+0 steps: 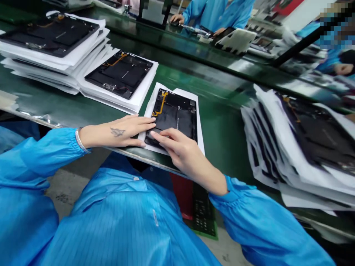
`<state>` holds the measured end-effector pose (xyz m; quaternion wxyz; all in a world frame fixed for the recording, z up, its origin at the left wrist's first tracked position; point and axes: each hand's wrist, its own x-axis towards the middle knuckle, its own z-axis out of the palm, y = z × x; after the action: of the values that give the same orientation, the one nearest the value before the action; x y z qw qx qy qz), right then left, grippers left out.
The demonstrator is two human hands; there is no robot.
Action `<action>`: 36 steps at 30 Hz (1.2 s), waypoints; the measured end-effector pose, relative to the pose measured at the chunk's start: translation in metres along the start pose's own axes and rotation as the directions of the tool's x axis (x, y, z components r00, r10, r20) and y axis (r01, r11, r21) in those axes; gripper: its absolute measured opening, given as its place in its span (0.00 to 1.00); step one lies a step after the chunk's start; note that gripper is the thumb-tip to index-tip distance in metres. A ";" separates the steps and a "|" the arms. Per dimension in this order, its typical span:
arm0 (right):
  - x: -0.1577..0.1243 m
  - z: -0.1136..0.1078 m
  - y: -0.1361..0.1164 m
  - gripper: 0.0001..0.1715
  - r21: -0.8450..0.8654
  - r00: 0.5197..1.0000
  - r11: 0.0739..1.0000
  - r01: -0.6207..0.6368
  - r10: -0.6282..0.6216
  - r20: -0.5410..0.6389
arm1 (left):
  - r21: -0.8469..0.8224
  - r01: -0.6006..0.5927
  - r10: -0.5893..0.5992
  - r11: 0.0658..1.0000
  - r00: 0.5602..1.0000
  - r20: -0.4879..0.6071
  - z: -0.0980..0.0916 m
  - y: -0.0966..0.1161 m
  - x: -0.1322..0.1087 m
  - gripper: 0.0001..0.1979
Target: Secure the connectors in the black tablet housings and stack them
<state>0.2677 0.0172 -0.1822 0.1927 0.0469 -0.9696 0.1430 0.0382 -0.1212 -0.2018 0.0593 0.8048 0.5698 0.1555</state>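
A black tablet back housing [183,118] with an orange flex cable [160,105] lies on a white paper sheet [201,138] at the bench's front edge. My left hand [119,131] rests flat, fingers stretched out, its fingertips touching the housing's left edge. Over the housing's near left corner my right hand [181,149] is bent, thumb and forefinger close together. Whatever may be between those fingertips is too small or hidden to make out.
Paper-interleaved housings are stacked at far left [55,35], beside it [122,74], and at right [318,136]. The green bench [222,107] runs across. Beyond a dark ledge, a person in blue [219,13] handles parts.
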 end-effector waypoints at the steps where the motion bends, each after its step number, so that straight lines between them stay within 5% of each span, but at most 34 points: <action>1: 0.000 0.002 -0.001 0.21 -0.008 1.000 1.000 0.002 -0.002 -0.008 | 0.001 -0.003 0.003 1.000 1.000 -0.003 0.000 0.001 -0.001 0.33; 6: 0.002 0.011 -0.007 0.15 -0.040 0.994 0.997 -0.059 0.055 -0.096 | -0.003 0.025 -0.025 1.000 0.999 -0.020 0.000 0.012 -0.004 0.33; 25: 0.009 0.009 -0.014 0.13 -0.088 0.987 0.984 -0.156 0.159 0.033 | 0.000 -0.014 0.014 1.000 0.988 -0.154 0.024 0.010 -0.005 0.32; 32: 0.018 -0.002 -0.011 0.17 -0.309 0.984 0.951 0.019 0.037 0.174 | 0.006 0.007 -0.006 1.000 0.995 -0.102 0.018 0.018 0.000 0.29; 36: 0.018 0.000 -0.009 0.15 -0.146 0.990 0.987 -0.070 0.086 0.111 | 0.040 0.009 -0.006 0.999 0.996 -0.085 0.013 0.020 -0.002 0.28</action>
<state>0.2522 0.0083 -0.1733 0.1329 0.0034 -0.9880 0.0784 0.0594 -0.1291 -0.2086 0.0195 0.7964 0.5778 0.1777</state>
